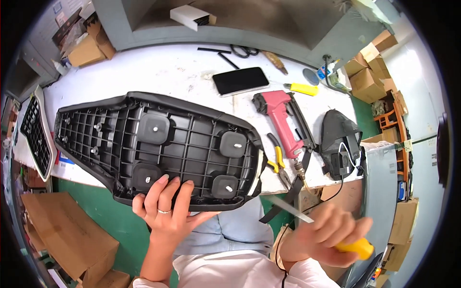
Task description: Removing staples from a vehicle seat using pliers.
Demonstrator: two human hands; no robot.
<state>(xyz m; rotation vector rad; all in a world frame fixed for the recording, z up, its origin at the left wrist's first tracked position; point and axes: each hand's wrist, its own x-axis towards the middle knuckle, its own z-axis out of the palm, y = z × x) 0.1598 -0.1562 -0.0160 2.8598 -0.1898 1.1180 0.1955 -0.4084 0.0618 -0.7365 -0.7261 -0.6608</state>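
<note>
A black vehicle seat point(189, 141) lies underside up, showing a ribbed plastic base with rubber pads and a dark cover folded over its rim. My left hand point(168, 206) grips its near edge, fingers over the ribs and thumb at the outer side. At the seat's right end, a pale strip point(256, 177) shows along the edge. Lower right, away from the seat, my right hand point(331, 235) is closed around a yellow-handled tool point(359, 248). A long flat blade-like piece point(290, 210) points from that hand toward the seat; motion blur hides how it joins the handle.
Right of the seat lie pliers point(278, 161), a red staple gun point(281, 120) with a hose, and a black pouch-like item point(340, 144). Behind are a phone point(241, 80), a yellow cutter point(302, 89) and scissors point(245, 50). Another ribbed panel point(37, 132) stands left.
</note>
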